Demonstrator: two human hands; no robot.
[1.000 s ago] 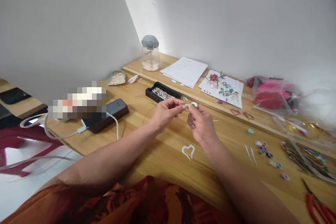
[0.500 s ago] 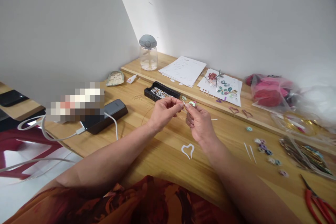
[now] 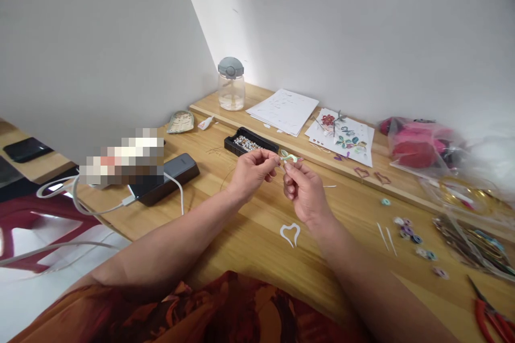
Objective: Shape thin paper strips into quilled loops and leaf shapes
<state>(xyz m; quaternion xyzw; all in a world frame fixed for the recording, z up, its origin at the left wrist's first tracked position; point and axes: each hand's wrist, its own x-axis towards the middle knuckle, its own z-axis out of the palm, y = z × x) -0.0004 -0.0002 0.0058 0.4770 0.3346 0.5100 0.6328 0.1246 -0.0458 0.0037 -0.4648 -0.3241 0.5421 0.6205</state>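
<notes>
Above the wooden table my left hand (image 3: 257, 169) and my right hand (image 3: 304, 186) meet, both closed in a pinch, fingertips almost touching. What lies between them is too small to make out. A thin wire or thread (image 3: 228, 174) curves on the table side of my left hand. Just beyond the fingertips shows a pale green and white leaf-like piece (image 3: 292, 158); whether I hold it or it lies behind, I cannot tell. A white heart-shaped outline (image 3: 290, 234) lies below my hands. The black tray (image 3: 232, 147) of silver and gold beads stands behind my left hand.
Small thread spools (image 3: 407, 231), two white strips (image 3: 387, 238) and red-handled pliers (image 3: 491, 313) lie right. Papers (image 3: 281, 110) and a lidded jar (image 3: 231, 86) stand on the raised ledge. A dark power bank (image 3: 181, 166) with a white cable (image 3: 182, 195) is left.
The view has shifted slightly, so everything sits a little further right and lower. My hands remain pinched together; more of the green and white piece shows above the fingertips.
</notes>
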